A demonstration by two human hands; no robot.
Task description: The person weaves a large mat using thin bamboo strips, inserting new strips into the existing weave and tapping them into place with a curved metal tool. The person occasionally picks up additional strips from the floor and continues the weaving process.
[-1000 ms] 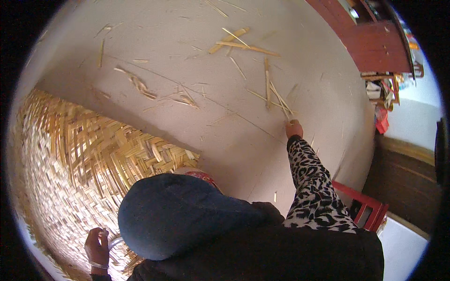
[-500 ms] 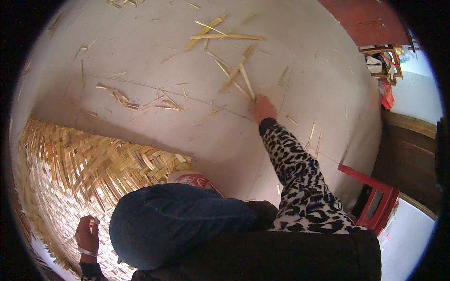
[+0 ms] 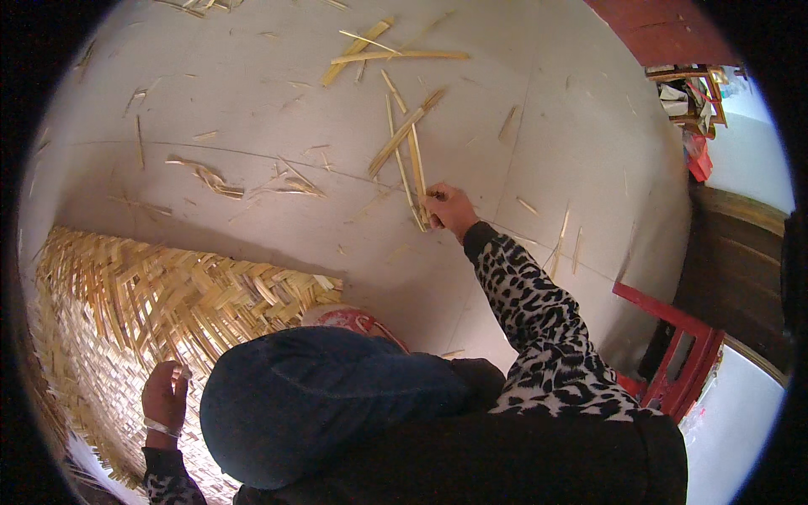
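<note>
Since the frame half a second ago, the right hand (image 3: 450,208) has drawn back toward the person and a little leftward over the floor (image 3: 450,299); the strips at its fingers have swung round with it, the thin strip (image 3: 402,168) now pointing more nearly straight away from the body; the left hand (image 3: 167,396) has risen slightly in the view.

The right hand is clamped, thumb and fingers together, on the near end of a pale strip (image 3: 417,156); that strip runs from the fingertips away from the person, its long axis tipped slightly leftward at the far end; the thin strip lies just to its left, its near end beside the fingertips, and whether the fingers also pinch it cannot be told; a broader strip (image 3: 391,151) crosses both on a slant, farther out than the hand.

The right hand is plainly the nearer one; the left hand is well apart, over the woven mat (image 3: 252,278), with a pale band (image 3: 160,427) at its wrist; its thumb and fingers are bent, but whether they meet on anything cannot be told.
</note>
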